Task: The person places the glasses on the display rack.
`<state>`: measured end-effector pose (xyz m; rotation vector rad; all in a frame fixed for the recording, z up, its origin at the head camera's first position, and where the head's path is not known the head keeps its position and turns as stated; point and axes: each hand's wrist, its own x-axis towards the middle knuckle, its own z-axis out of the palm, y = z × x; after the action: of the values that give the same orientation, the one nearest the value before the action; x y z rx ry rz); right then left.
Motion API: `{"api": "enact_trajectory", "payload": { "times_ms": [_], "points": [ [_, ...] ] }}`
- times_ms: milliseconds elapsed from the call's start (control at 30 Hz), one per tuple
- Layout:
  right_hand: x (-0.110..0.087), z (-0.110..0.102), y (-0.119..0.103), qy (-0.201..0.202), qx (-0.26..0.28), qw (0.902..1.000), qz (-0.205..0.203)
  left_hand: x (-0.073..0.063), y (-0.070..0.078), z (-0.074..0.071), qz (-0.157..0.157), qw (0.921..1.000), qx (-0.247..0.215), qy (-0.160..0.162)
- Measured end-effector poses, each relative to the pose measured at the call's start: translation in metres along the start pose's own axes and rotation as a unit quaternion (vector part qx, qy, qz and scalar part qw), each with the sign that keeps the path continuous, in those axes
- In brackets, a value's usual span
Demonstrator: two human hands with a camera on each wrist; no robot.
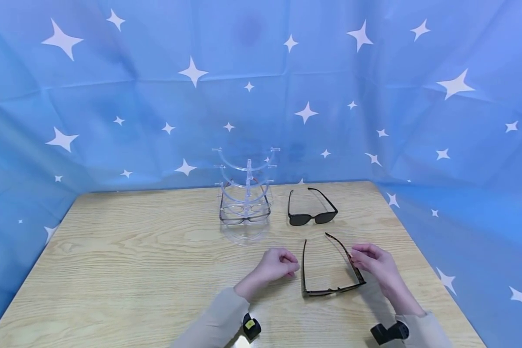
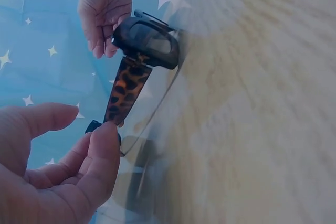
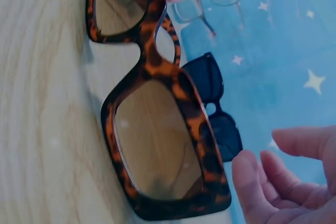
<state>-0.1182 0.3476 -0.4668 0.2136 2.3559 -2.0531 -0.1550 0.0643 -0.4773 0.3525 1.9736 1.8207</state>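
Observation:
A pair of tortoiseshell sunglasses (image 1: 333,291) with brown-tinted lenses rests on the table, front toward me and temples spread toward the back. The left hand (image 1: 275,266) is just left of one temple, fingers loosely bent. In the left wrist view, its fingertips overlap the spotted temple (image 2: 126,85), with the thumb apart. At the other temple is the right hand (image 1: 376,266), its fingertips right beside it in the head view. The right wrist view shows a gap between that hand's thumb and fingers (image 3: 247,177), near the frame's corner, with nothing between them.
Black sunglasses (image 1: 300,220) lie behind the tortoiseshell pair, temples unfolded. To their left stands a clear display rack (image 1: 249,181) with curved arms, holding thin-framed eyeglasses (image 1: 232,222) low down. A blue star-patterned cloth (image 1: 243,111) hangs behind the wooden table (image 1: 135,261).

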Motion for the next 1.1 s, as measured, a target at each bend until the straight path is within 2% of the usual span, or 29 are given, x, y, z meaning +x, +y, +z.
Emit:
{"api": "enact_trajectory", "payload": {
  "times_ms": [100,267,367,533,800,1100],
  "points": [
    [0.000,-0.003,0.002,-0.002,-0.015,0.9999,0.003,-0.001,-0.001,0.004,-0.012,0.9999,-0.011,0.001],
    [-0.007,0.005,-0.014,0.012,-0.050,0.9983,0.026,0.001,-0.005,0.011,-0.030,0.9991,-0.029,0.002],
    [-0.009,0.007,-0.019,0.029,-0.053,0.9974,0.040,0.003,-0.008,0.014,-0.038,0.9987,-0.034,0.000],
    [-0.010,0.005,-0.016,0.036,-0.082,0.9950,0.043,0.004,-0.010,0.018,-0.049,0.9978,-0.044,0.000],
    [-0.012,0.003,-0.004,0.013,-0.144,0.9877,0.060,0.000,-0.005,0.021,-0.079,0.9953,-0.056,-0.001],
    [-0.013,-0.001,0.000,0.000,-0.159,0.9821,0.100,0.002,-0.006,0.024,-0.086,0.9941,-0.066,-0.005]
  ]
}}
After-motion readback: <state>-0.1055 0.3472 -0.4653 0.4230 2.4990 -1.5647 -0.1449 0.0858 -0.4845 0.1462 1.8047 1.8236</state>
